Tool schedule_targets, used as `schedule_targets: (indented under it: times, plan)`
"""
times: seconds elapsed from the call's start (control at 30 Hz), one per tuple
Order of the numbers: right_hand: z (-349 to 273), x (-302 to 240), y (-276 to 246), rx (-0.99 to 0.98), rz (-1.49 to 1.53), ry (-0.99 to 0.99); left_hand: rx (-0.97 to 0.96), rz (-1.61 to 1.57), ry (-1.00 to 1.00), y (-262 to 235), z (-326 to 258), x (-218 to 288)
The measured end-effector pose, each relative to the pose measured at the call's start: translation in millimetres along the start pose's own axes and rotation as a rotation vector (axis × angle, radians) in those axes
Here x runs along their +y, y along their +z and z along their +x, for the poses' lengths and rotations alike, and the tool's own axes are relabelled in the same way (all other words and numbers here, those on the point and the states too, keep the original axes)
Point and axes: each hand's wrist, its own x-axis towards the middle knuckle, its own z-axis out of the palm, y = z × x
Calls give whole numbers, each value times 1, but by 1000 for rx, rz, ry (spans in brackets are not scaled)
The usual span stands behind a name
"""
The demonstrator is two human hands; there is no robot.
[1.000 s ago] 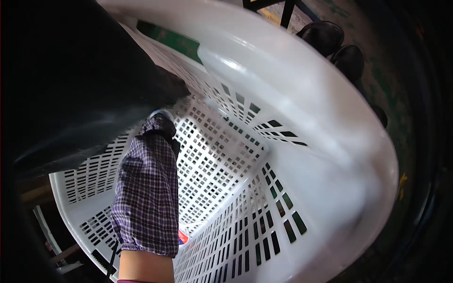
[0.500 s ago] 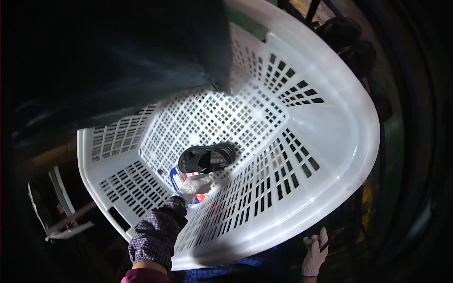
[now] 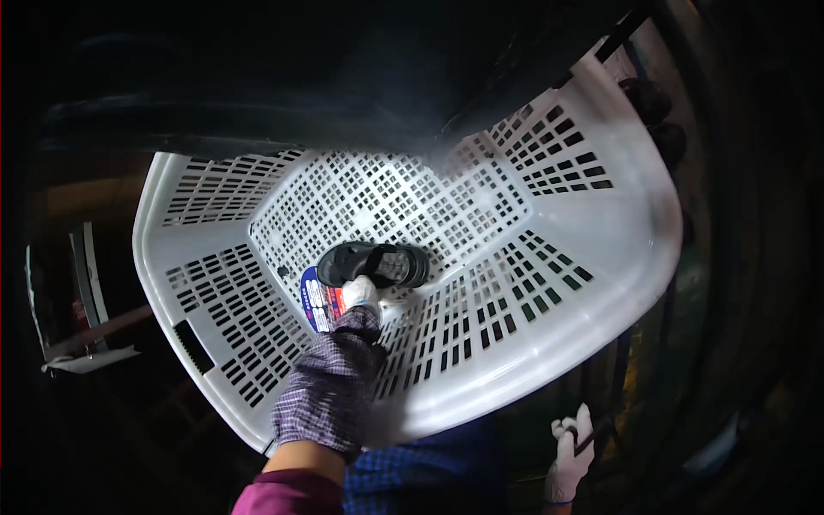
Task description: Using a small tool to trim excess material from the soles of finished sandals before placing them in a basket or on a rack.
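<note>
In a white gloved grip, my left hand reaches down into a big white plastic basket. Its fingers are closed at the near edge and strap of a black sandal, which lies on the basket's floor. Partly under my hand and the sandal is a blue, white and red printed label or card. Outside the basket, at lower right, my gloved right hand is closed around a thin dark stick-like tool, whose kind I cannot make out.
A large dark sheet-like surface covers the basket's far rim. Beyond the left side stands a pale metal frame. Dark rounded objects lie past the far right rim. The surroundings are mostly in shadow.
My left hand has moved farther in, from below the sandal onto its edge. The sandal now shows more of its footbed. The view has shifted, and the dark sheet hides more of the far rim.
</note>
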Motion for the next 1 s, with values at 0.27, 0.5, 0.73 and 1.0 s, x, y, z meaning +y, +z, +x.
schedule_targets:
  times: [0.27,0.5,0.73,1.0]
  plan:
    - [-60,-127,28,-378,-298,-573,144,-1619,358,-163,-206,-78]
    - [-149,-229,45,-910,-35,-435,-254,-1827,640,-250,-379,-87]
    - [-194,-255,25,-906,-139,-404,-501,-2030,679,-236,-436,-70]
    - [-200,-244,-11,-832,129,-550,-279,-1724,1122,-295,-499,-72]
